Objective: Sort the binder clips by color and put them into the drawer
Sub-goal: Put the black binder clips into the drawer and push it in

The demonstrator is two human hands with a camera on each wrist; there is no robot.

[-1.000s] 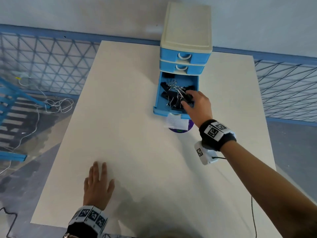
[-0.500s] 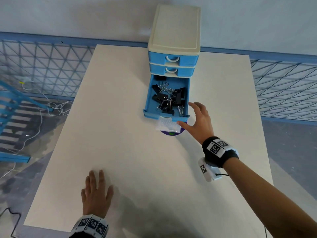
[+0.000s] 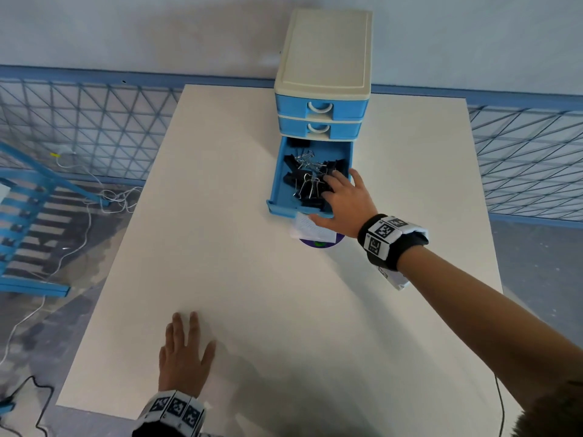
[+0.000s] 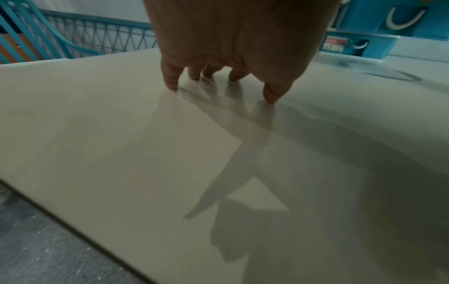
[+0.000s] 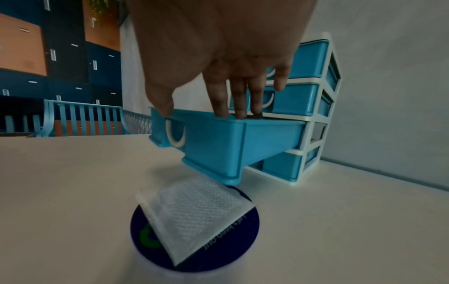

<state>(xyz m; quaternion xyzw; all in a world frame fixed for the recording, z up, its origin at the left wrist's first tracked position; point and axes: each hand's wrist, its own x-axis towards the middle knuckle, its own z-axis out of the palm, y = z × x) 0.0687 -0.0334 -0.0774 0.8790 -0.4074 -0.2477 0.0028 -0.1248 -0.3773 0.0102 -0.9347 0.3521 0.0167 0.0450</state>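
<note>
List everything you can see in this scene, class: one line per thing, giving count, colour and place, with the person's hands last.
Drawer cabinet: one, cream frame with blue drawers, far edge of table.
Open drawer: one, blue, pulled out toward the person.
Binder clips: several, black with silver handles, piled in the open drawer.
Round disc: one, dark blue, on table below the drawer front.
White packet: one, lying on the disc.
Table: one, cream.
Left hand: flat on the table, near edge.
Right hand: fingers in the open drawer, thumb on its front.
</note>
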